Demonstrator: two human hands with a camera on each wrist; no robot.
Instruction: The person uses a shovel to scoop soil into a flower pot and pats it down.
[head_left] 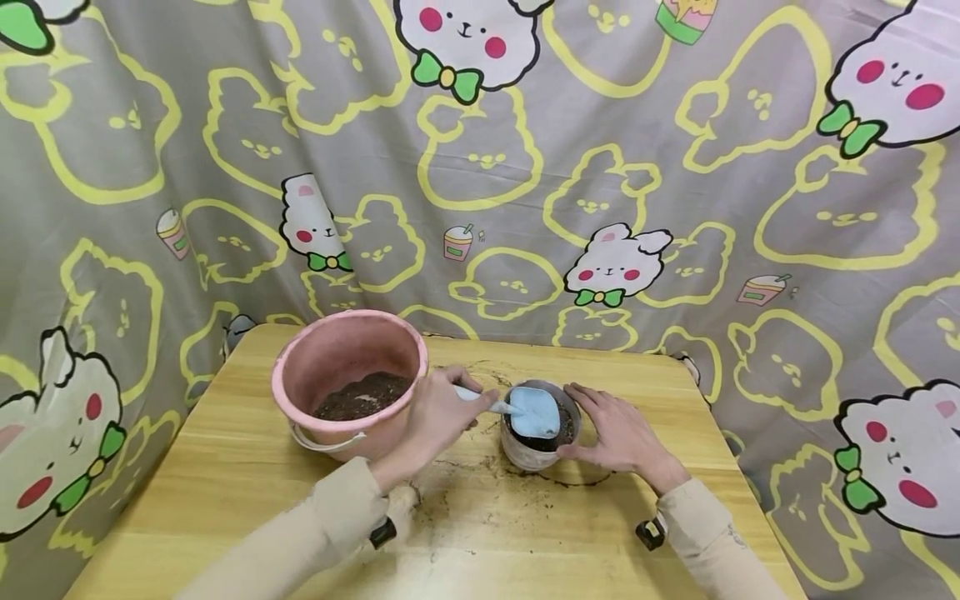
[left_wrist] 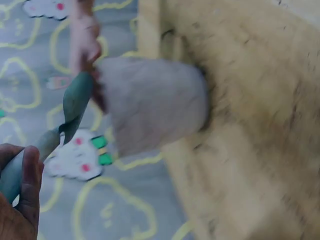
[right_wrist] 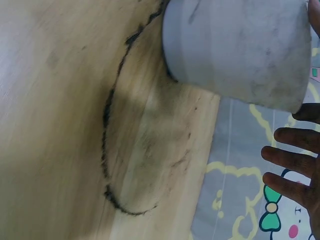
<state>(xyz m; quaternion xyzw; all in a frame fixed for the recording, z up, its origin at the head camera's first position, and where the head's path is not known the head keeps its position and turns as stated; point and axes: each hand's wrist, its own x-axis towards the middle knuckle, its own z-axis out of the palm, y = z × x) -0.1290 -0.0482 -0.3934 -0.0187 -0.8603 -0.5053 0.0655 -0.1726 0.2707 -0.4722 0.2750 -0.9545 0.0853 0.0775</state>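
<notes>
My left hand (head_left: 438, 412) grips the handle of a light blue hand trowel (head_left: 535, 412). Its blade, with no soil showing on top, overlaps the mouth of a small greyish-white pot (head_left: 528, 457); in the left wrist view, the trowel (left_wrist: 76, 102) shows side-on by the rim. Dark soil (head_left: 566, 429) fills much of the pot. At the pot's right side is my right hand (head_left: 618, 429), thumb at the near rim and index finger at the far rim. In the right wrist view its other fingers (right_wrist: 290, 157) are straight and spread, away from the pot wall (right_wrist: 240, 50).
A pink bucket (head_left: 348, 325) with a white handle stands left of the pot, dark soil (head_left: 363, 396) inside. Soil crumbs and a curved soil line (right_wrist: 106, 130) mark the wooden table (head_left: 262, 517). A cartoon-patterned curtain (head_left: 510, 225) hangs behind and on both sides.
</notes>
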